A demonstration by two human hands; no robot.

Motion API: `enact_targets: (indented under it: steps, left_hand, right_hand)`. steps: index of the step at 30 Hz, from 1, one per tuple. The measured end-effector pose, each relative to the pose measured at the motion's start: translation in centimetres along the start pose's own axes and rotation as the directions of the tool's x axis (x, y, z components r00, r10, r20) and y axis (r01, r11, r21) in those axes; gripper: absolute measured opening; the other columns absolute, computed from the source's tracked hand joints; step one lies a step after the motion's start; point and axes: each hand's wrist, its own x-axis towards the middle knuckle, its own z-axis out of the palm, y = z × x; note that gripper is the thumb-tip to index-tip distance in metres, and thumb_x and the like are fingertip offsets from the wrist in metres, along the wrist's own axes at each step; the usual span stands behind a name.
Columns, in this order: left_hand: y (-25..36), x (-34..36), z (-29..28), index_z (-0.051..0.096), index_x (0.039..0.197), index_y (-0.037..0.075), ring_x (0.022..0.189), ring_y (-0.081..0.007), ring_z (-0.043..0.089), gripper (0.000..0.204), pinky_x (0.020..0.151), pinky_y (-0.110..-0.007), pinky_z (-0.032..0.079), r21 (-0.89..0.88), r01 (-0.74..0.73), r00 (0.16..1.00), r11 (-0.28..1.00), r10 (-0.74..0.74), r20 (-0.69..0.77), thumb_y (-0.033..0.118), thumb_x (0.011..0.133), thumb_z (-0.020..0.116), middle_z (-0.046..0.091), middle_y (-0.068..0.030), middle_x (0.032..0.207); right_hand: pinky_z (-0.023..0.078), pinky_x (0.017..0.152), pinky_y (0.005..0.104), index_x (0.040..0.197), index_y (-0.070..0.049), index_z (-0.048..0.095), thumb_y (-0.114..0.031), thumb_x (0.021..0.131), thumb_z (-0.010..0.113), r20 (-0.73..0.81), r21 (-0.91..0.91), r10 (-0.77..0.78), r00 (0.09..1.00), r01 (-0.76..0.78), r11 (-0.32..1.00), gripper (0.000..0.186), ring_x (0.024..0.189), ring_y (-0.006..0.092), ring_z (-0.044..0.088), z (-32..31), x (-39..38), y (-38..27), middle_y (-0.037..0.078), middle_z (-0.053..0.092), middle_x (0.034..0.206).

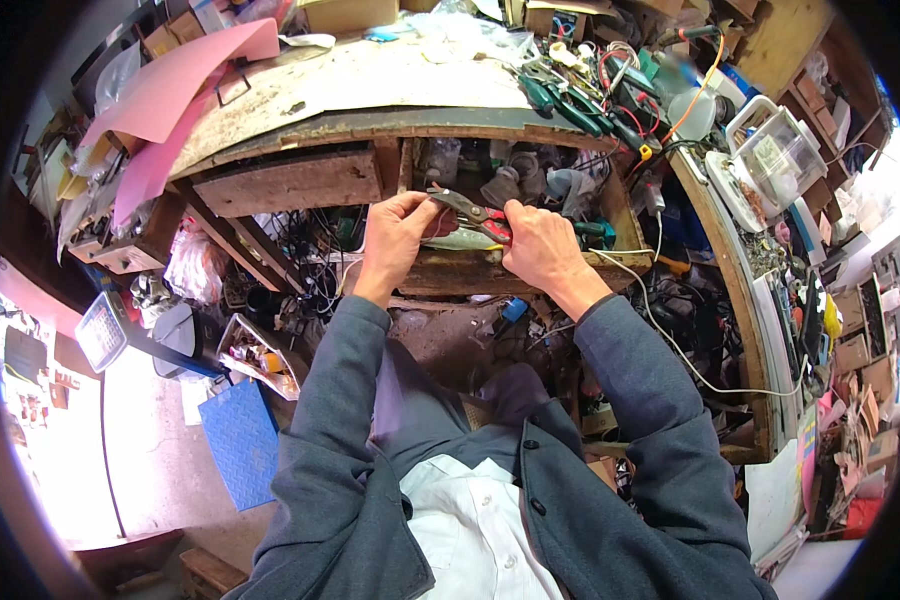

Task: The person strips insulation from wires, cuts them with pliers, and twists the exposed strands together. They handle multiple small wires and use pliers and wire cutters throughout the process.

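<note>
My right hand is closed around the red handles of a pair of pliers, whose dark metal jaws point left. At the jaws' tip, my left hand pinches with thumb and forefinger. What lies in that pinch is too small to make out. Both hands are above the front of an open wooden drawer. Inside it are clear plastic pieces, jars and other small parts. A yellow-green and white item shows just below the pliers, partly hidden by my hands.
Green-handled pliers and tangled test leads lie on the cluttered workbench. Pink sheets hang over its left end. A white cable runs down on the right. On the floor stand a blue-topped platform scale and a box of parts.
</note>
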Motion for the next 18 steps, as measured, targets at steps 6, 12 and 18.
enact_targets:
  steps: [6, 12, 18]
  left_hand:
    - [-0.3, 0.1, -0.2, 0.070, 0.104, -0.006, 0.083, -0.0179, 0.073, 0.019, 0.079, -0.031, 0.060, 0.084, -0.011, 1.000, 0.996, 0.013, -0.017, 0.009, 0.099, 0.061, 0.074, -0.0115, 0.093]
    - [0.2, -0.2, 0.2, 0.063, 0.118, -0.005, 0.095, -0.0189, 0.071, 0.027, 0.085, -0.032, 0.058, 0.012, -0.003, 1.000, 1.000, 0.003, 0.028, 0.011, 0.097, 0.063, 0.071, -0.0115, 0.108]
    - [1.0, -1.7, 2.9, 0.049, 0.131, -0.006, 0.115, -0.0288, 0.057, 0.053, 0.102, -0.041, 0.045, 0.683, -0.484, 0.721, 0.547, 0.692, -0.043, 0.015, 0.087, 0.069, 0.057, -0.0193, 0.125]
  right_hand:
    - [0.053, 0.067, 0.0508, 0.087, -0.002, 0.052, -0.007, 0.072, 0.065, 0.004, 0.005, -0.005, 1.000, 0.005, 1.000, 0.020, 0.076, 0.0417, 0.066, 0.1, 0.2, 0.3, 0.020, 0.065, 0.078]
    - [0.055, 0.071, 0.0496, 0.090, -0.002, 0.057, -0.006, 0.074, 0.065, -0.171, 0.010, -0.020, 0.985, 0.022, 1.000, 0.018, 0.077, 0.0398, 0.068, 0.6, 1.2, 0.0, 0.018, 0.067, 0.080]
    - [0.054, 0.073, 0.0526, 0.090, -0.003, 0.056, -0.008, 0.073, 0.066, -0.069, 0.089, 0.123, 0.990, -0.117, 0.989, 0.020, 0.084, 0.0435, 0.068, 1.7, 2.2, -0.1, 0.022, 0.068, 0.085]
